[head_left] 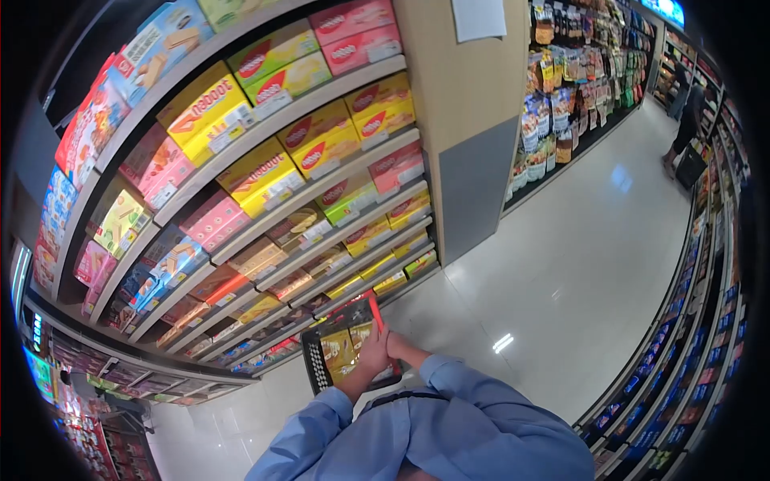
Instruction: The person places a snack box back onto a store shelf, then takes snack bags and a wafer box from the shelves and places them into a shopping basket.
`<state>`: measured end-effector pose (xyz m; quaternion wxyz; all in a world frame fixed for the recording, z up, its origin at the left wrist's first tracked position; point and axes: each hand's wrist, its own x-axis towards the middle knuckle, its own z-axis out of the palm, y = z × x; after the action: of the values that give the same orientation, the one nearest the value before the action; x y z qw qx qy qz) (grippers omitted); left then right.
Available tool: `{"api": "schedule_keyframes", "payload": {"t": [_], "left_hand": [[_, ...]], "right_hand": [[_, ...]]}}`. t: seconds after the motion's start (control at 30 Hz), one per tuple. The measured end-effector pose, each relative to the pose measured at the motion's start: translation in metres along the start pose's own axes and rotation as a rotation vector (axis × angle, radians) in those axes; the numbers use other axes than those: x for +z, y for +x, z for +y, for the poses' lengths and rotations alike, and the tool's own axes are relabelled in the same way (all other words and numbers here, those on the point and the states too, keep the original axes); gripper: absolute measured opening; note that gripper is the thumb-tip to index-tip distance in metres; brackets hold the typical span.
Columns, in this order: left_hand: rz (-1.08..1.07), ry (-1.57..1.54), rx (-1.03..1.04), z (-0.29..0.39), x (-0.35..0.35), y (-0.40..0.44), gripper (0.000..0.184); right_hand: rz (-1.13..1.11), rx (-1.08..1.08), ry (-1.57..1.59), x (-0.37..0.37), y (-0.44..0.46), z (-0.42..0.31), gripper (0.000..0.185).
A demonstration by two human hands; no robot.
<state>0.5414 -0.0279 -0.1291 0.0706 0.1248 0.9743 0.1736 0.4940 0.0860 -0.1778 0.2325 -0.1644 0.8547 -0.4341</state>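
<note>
A black shopping basket with a red handle hangs in front of my waist. Several gold-yellow packets lie inside it. My left hand is closed around the red handle, over the basket's right side. Right beside it, my right hand meets the left one, its fingers curled and partly hidden. Whether the right hand grips the handle or the other hand I cannot make out.
To the left, a tall shelf holds rows of wafer boxes. A wooden pillar stands at its end. Hanging snack bags line the aisle. Far ahead stands a person in dark clothes with a dark basket. More shelves run along the right.
</note>
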Motion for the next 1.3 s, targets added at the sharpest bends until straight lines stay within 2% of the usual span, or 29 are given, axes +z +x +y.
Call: {"api": "schedule_keyframes", "payload": {"t": [0.07,0.13,0.2,0.37,0.47,0.5,0.57,0.63,0.7,0.73,0.77,0.8,0.83,0.87,0.97,1.1,1.17,1.23,1.3], "left_hand": [[0.035,0.053,0.059,0.021,0.009,0.021,0.097],[0.013,0.094,0.086,0.049,0.014,0.043,0.098],[-0.022,0.105,0.08,0.081,0.016,0.064,0.097],[0.055,0.083,0.2,0.124,0.038,0.108,0.095],[0.017,-0.01,0.189,0.15,0.04,0.129,0.091],[0.022,-0.035,0.195,0.157,0.043,0.137,0.089],[0.019,-0.043,0.194,0.169,0.054,0.157,0.081],[0.06,-0.145,0.18,0.183,0.071,0.177,0.076],[0.082,-0.184,0.16,0.2,0.074,0.187,0.07],[0.067,-0.234,0.132,0.209,0.071,0.193,0.07],[0.05,-0.279,0.104,0.219,0.07,0.199,0.07],[0.038,-0.323,0.075,0.228,0.071,0.206,0.07],[0.036,-0.354,0.063,0.236,0.072,0.212,0.071],[0.036,-0.384,0.048,0.245,0.072,0.218,0.072],[0.116,-0.436,-0.044,0.274,0.09,0.235,0.077],[0.213,-0.463,-0.221,0.32,0.128,0.266,0.079],[0.295,-0.198,-0.11,0.333,0.143,0.278,0.081],[0.275,-0.168,-0.128,0.35,0.141,0.29,0.082],[0.164,-0.381,-0.317,0.368,0.132,0.302,0.082]], "right_hand": [[0.093,0.088,0.089,-0.015,-0.007,0.024,0.042],[0.116,0.288,0.086,-0.046,-0.018,0.035,0.044],[0.118,0.248,0.044,-0.087,-0.041,0.039,0.046],[0.221,0.525,-0.04,-0.138,-0.056,0.079,0.056],[0.398,0.338,0.038,-0.149,-0.09,0.136,0.063],[0.469,0.324,0.085,-0.148,-0.107,0.163,0.071],[0.444,0.471,0.224,-0.155,-0.158,0.214,0.071],[0.435,0.683,0.343,-0.168,-0.22,0.235,0.069],[0.451,0.876,0.337,-0.156,-0.296,0.3,0.066],[0.464,0.964,0.171,-0.136,-0.341,0.35,0.065],[0.456,1.035,0.148,-0.127,-0.382,0.371,0.062],[0.398,1.128,0.193,-0.132,-0.412,0.357,0.062],[0.199,1.169,0.11,-0.163,-0.42,0.304,0.06],[-0.294,1.139,-0.113,-0.124,-0.463,0.418,0.053],[-0.298,1.082,-0.021,-0.133,-0.496,0.42,0.049],[-0.185,1.076,0.146,-0.209,-0.497,0.47,0.044],[-0.115,1.12,0.281,-0.272,-0.494,0.503,0.041],[0.062,1.163,0.5,-0.347,-0.478,0.534,0.038],[0.313,1.062,0.648,-0.425,-0.447,0.555,0.037]]}}
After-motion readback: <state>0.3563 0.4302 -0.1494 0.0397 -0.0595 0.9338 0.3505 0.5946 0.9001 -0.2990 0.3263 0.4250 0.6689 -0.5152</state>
